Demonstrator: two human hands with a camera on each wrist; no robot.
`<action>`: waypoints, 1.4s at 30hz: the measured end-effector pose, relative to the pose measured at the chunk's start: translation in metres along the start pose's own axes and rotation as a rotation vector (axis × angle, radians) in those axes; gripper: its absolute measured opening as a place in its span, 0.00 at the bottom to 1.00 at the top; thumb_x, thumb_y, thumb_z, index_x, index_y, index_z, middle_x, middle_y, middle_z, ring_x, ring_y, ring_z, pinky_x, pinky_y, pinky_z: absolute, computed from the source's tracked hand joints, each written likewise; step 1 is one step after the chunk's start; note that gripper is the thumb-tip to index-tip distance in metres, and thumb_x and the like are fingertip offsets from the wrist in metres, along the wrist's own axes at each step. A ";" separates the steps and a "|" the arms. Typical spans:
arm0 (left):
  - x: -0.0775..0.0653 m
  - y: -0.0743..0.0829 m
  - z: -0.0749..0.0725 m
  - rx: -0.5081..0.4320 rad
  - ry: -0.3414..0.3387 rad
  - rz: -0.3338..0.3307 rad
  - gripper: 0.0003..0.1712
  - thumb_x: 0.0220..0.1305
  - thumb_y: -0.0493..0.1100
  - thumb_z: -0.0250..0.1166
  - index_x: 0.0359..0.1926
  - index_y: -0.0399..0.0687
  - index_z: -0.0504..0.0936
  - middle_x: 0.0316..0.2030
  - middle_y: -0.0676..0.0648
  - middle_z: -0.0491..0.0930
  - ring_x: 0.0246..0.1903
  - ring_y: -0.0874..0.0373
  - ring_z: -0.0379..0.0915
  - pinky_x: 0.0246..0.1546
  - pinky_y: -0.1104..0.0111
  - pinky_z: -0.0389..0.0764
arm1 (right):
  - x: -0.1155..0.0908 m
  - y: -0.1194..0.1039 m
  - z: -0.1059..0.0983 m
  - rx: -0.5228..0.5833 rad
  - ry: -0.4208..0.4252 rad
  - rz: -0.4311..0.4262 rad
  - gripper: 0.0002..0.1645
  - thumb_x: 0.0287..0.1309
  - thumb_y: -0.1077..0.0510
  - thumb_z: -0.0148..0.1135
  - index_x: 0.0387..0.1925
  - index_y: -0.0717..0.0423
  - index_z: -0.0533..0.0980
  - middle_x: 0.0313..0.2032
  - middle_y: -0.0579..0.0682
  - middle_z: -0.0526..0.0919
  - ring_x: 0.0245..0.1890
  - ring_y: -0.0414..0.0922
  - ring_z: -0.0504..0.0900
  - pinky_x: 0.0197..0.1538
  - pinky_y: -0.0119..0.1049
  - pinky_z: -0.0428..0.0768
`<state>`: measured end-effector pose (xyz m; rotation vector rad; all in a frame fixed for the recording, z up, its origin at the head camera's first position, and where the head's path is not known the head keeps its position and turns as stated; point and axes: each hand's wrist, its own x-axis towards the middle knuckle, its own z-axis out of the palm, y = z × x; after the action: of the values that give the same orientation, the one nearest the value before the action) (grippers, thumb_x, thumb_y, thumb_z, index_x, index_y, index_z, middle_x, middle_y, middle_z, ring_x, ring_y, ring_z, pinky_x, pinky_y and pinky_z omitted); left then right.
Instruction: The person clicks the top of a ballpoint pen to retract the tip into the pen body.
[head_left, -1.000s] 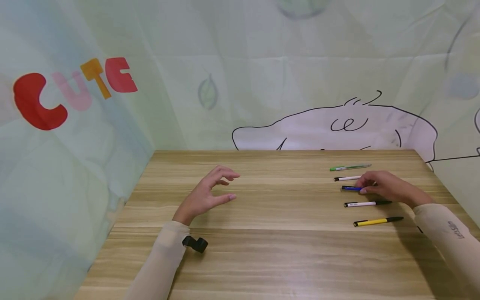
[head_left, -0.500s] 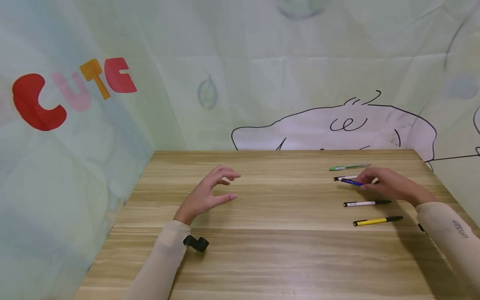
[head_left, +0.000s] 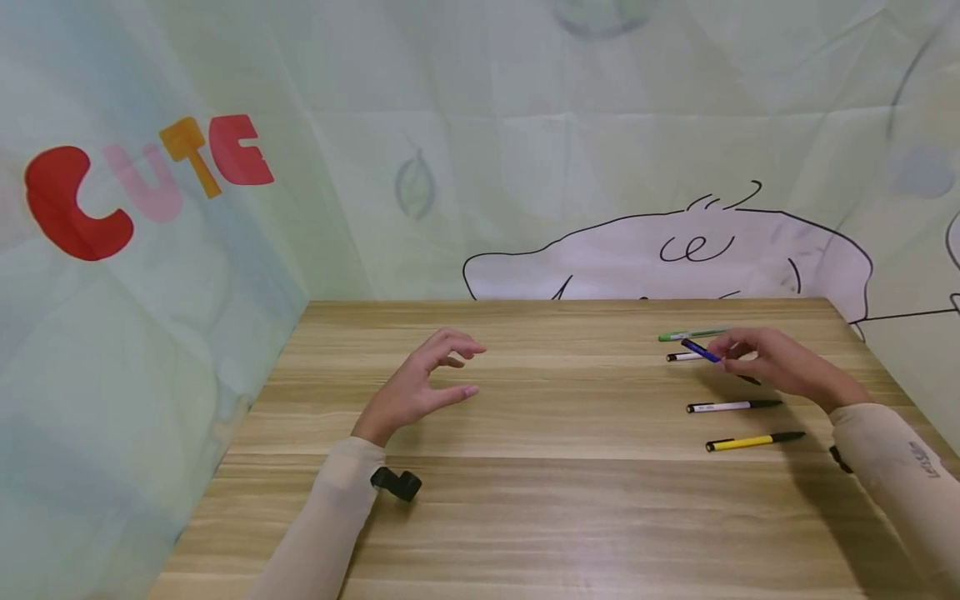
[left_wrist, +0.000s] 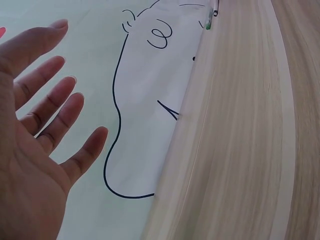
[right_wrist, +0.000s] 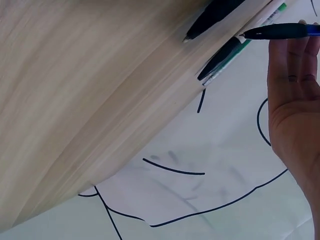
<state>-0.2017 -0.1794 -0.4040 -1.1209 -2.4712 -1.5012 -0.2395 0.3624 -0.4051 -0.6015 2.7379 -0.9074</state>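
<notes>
Head view, as I watch: the right hand [head_left: 783, 364] pinches the blue pen [head_left: 701, 350], tilted above the counter [head_left: 555, 517], its blue end crossing my sight of the farther white pen [head_left: 678, 357], just beside the green pen [head_left: 679, 336]. Nearer the person lie the nearer white pen [head_left: 722, 408] and yellow pen [head_left: 750, 443]. Well apart, the left hand [head_left: 412, 385] hangs wide, thumb away from fingers.

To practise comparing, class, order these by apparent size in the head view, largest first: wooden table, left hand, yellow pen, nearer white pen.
Wooden table
Left hand
Yellow pen and nearer white pen: too alike to rank
</notes>
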 end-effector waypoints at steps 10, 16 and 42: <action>0.004 0.003 0.002 -0.004 -0.003 0.017 0.30 0.62 0.39 0.73 0.64 0.47 0.76 0.60 0.51 0.73 0.58 0.50 0.70 0.60 0.52 0.78 | 0.001 -0.012 0.000 0.110 0.025 0.026 0.12 0.69 0.58 0.64 0.49 0.60 0.80 0.48 0.57 0.83 0.45 0.41 0.83 0.42 0.31 0.83; 0.007 0.004 0.004 -0.002 -0.005 0.022 0.29 0.62 0.40 0.73 0.64 0.53 0.76 0.60 0.52 0.73 0.58 0.44 0.71 0.60 0.53 0.78 | 0.002 -0.022 0.001 0.129 0.053 0.023 0.15 0.69 0.56 0.64 0.51 0.61 0.79 0.49 0.57 0.83 0.46 0.39 0.82 0.45 0.30 0.83; 0.028 0.012 0.018 -0.027 -0.005 0.073 0.31 0.61 0.40 0.74 0.64 0.49 0.76 0.59 0.46 0.74 0.57 0.49 0.71 0.59 0.55 0.79 | 0.012 -0.060 0.014 0.378 0.098 -0.037 0.22 0.68 0.53 0.66 0.56 0.62 0.75 0.50 0.63 0.81 0.47 0.47 0.86 0.45 0.43 0.88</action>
<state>-0.2095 -0.1466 -0.3932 -1.2066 -2.3923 -1.5175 -0.2266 0.3059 -0.3807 -0.5466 2.5395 -1.4514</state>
